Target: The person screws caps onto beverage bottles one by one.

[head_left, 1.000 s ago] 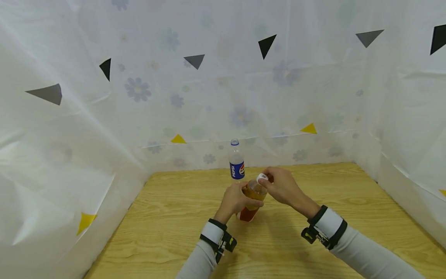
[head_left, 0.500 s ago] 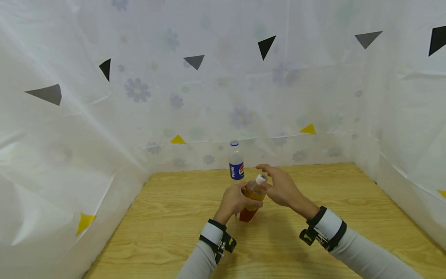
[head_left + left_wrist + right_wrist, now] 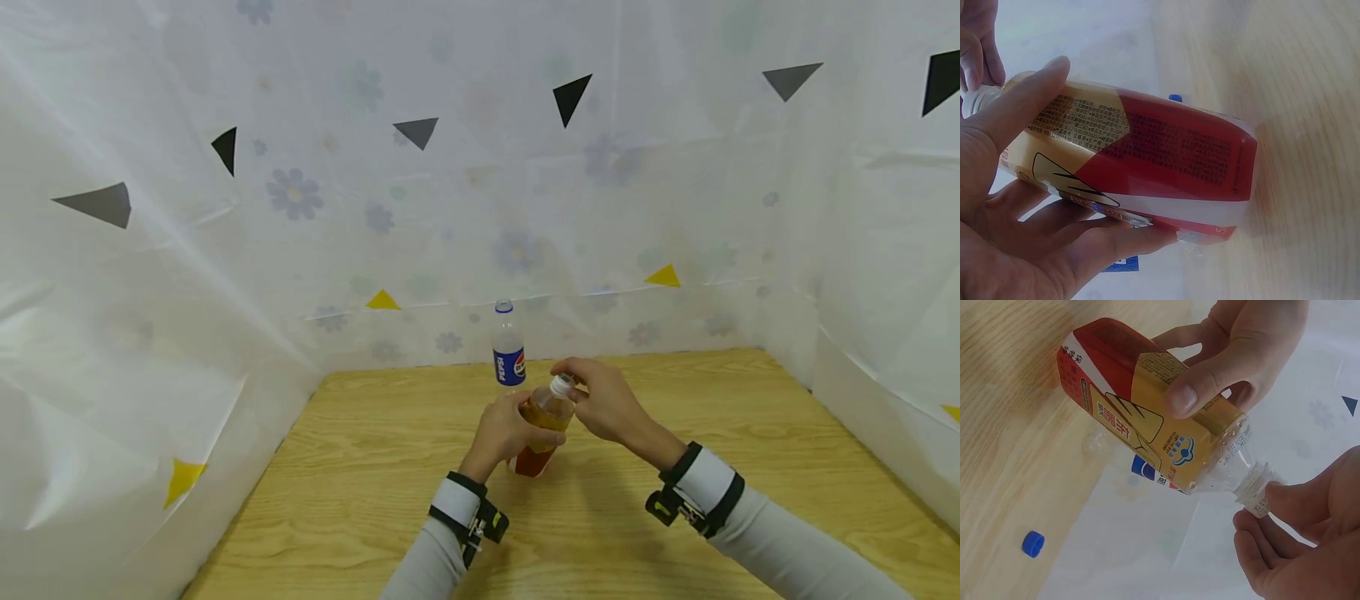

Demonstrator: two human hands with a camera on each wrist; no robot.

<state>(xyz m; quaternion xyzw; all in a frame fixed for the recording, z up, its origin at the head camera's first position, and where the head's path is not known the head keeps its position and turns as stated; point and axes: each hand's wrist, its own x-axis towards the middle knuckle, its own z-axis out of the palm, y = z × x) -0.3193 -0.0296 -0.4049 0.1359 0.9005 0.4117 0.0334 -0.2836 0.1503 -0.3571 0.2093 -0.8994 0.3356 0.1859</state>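
A drink bottle with a red and yellow label (image 3: pixel 531 463) leans a little to the right over the table, its base at or near the wood. My left hand (image 3: pixel 501 431) grips it round the body, thumb on one side and fingers on the other, as the left wrist view also shows. On its neck sits a white cap (image 3: pixel 1259 499). With thumb and fingers, my right hand (image 3: pixel 609 403) pinches that cap; in the right wrist view the thumb lies on its side. The bottle's clear shoulder stays uncovered between both hands.
Behind the held bottle stands an uncapped Pepsi bottle (image 3: pixel 510 367) with a blue label. A loose blue cap (image 3: pixel 1033 544) lies on the wooden table (image 3: pixel 360 492). White plastic sheeting (image 3: pixel 450 208) rises along the back and both sides.
Half a second ago the right hand's fingers were spread off the white cap; now they have closed on it again. The left hand and the bottle have stayed in place.
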